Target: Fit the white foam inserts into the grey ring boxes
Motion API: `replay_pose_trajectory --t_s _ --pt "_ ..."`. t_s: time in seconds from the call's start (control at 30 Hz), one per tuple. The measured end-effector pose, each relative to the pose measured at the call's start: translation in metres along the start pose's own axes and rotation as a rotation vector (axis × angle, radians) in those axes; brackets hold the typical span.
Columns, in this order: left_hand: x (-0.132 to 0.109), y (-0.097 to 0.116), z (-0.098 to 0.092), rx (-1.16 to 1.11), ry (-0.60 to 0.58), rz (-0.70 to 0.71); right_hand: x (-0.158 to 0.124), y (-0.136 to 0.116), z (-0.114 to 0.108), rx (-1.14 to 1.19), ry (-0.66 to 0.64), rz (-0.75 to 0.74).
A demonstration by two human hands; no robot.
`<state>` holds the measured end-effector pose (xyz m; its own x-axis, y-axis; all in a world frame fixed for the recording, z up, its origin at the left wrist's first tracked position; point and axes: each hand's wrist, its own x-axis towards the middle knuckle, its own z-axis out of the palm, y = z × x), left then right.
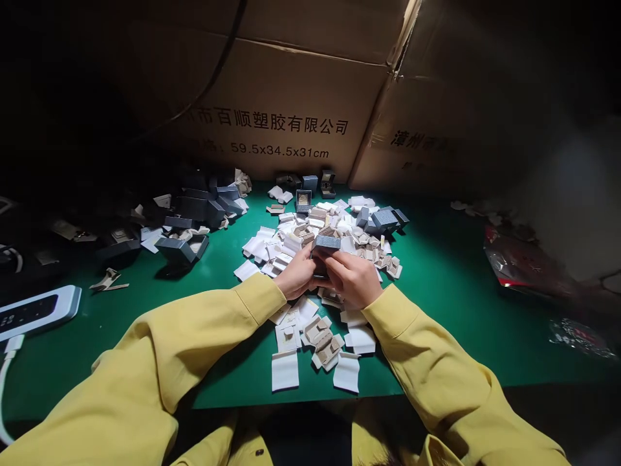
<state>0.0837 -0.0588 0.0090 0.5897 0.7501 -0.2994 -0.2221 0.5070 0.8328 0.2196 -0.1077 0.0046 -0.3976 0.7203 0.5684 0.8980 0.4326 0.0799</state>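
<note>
A small dark grey hinged box point(326, 243) is up between my hands over the middle of the pile, its lid raised. My left hand point(297, 272) grips it from the left side. Fingers of my right hand point(356, 278) are bent closed at the box's front and opening; what lies inside is hidden behind them. Around and beneath both hands spreads a heap of white folded cards point(262, 243) and beige card inserts point(323, 340). An open box of the same kind point(303, 200) stands just beyond the heap.
More dark boxes point(182, 249) lie in a cluster at the left, and others point(385, 219) at the right of the heap. Large cardboard cartons point(272, 84) wall off the back of the green table point(436, 310). A white power strip point(41, 312) sits far left, a red plastic packet point(521, 259) right.
</note>
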Motion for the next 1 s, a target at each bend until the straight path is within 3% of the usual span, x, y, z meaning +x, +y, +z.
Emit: replay_pose_trajectory --t_s 0.1,0.2,0.33,0.43,0.53,0.6,0.9,1.0 --pt "0.002 -0.002 -0.004 -0.038 -0.025 0.008 -0.004 0.005 -0.003 0.088 -0.020 -0.047" --pt "0.004 -0.002 -0.010 -0.124 -0.038 -0.003 -0.011 0.015 -0.008 0.206 0.062 -0.047" --pt "0.001 0.003 -0.013 -0.250 -0.092 0.000 -0.015 0.031 -0.008 0.161 0.184 0.213" --pt "-0.001 0.007 -0.014 -0.331 -0.107 -0.015 -0.014 0.041 0.004 0.116 0.061 0.319" --pt "-0.002 0.010 -0.014 -0.402 -0.116 -0.026 -0.015 0.046 0.015 0.109 -0.157 0.332" --pt "-0.001 0.010 -0.015 -0.425 -0.132 -0.025 -0.015 0.046 0.018 0.115 -0.214 0.338" --pt "0.000 0.011 -0.019 -0.431 -0.189 -0.029 -0.013 0.039 0.010 0.245 -0.077 0.344" --pt "-0.001 0.011 -0.018 -0.436 -0.178 -0.034 -0.013 0.040 0.010 0.325 -0.085 0.350"
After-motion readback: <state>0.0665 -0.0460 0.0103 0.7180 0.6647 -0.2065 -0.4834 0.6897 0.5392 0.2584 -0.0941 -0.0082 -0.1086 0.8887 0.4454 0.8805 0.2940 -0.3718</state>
